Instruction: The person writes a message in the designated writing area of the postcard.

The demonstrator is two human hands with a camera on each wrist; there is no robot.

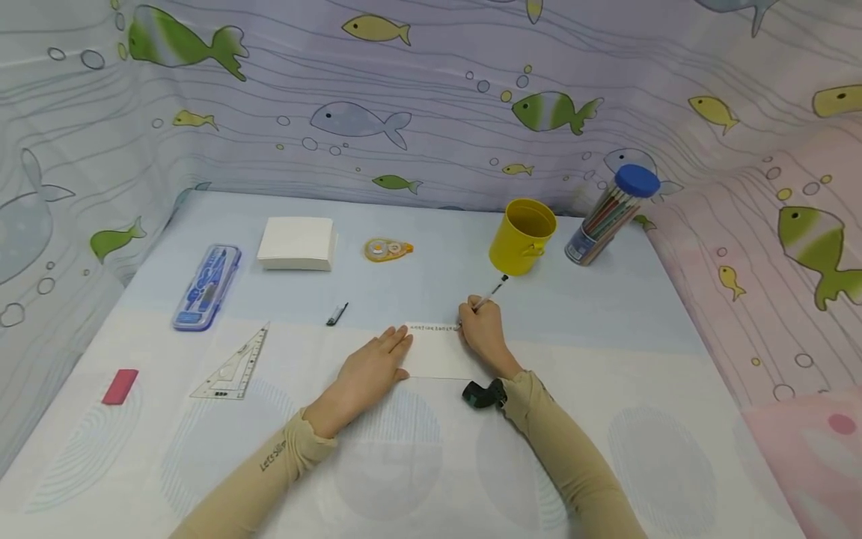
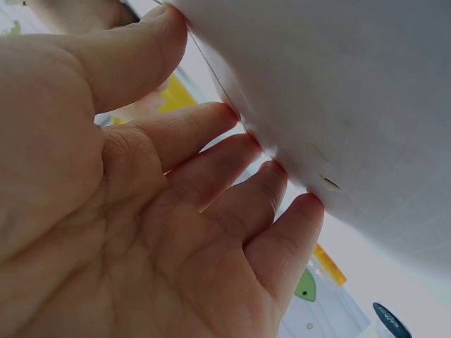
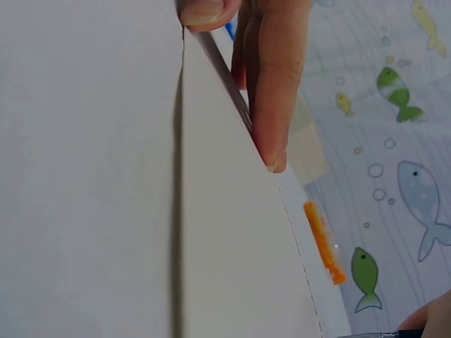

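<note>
The sheet of paper [image 1: 441, 352] lies flat on the table [image 1: 606, 337], near the front-middle, long axis running left-right w/ a line of small writing along its far edge. Both hands are on it, one at each end.

The right hand [image 1: 483, 329] sits at the sheet's far right corner, fingers curled round a pen [image 1: 490, 294] in a writing pinch. The pen's tip meets the paper at the right end of the written line; its barrel slants up and away toward the yellow cup [image 1: 523, 236]. So the writing lies to the left of the tip, and only a little paper is left to the right of it.

The left hand [image 1: 373, 367] rests flat at the left edge, fingers straight and close together, tips on the sheet. In the left wrist view the fingertips [image 2: 271, 165] press against the white surface, thumb apart from the rest.

The right hand is nearer the written line; the left one only touches the near-left part.

A pen cap [image 1: 337, 314] lies beyond the left hand, apart from the sheet. A set square [image 1: 232, 367] is further left, well apart.
</note>
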